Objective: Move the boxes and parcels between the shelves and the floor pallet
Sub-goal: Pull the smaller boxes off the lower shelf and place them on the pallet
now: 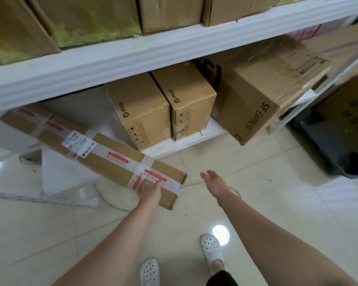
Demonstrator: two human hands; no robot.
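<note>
You are laying your left hand (150,190) on the taped near end of the long parcel (103,159), fingers lying flat along its top; your thumb is hiding behind the hand, so I cannot tell whether you are gripping the edge. Your right hand (212,180) is hovering just right of that end, fingers loosely spread and touching nothing. The long parcel is lying slantwise on the floor (256,182), its far end disappearing under the white shelf rail (132,56). Its label (77,144) is reading too blurred to make out. Beyond the parcel two PICO boxes (141,112) are standing side by side, touching. Right of them an SF EXPRESS box (262,96) is tilting, its back lying in shadow. Above the rail, the upper boxes (170,11) are being cut off by the frame.
</note>
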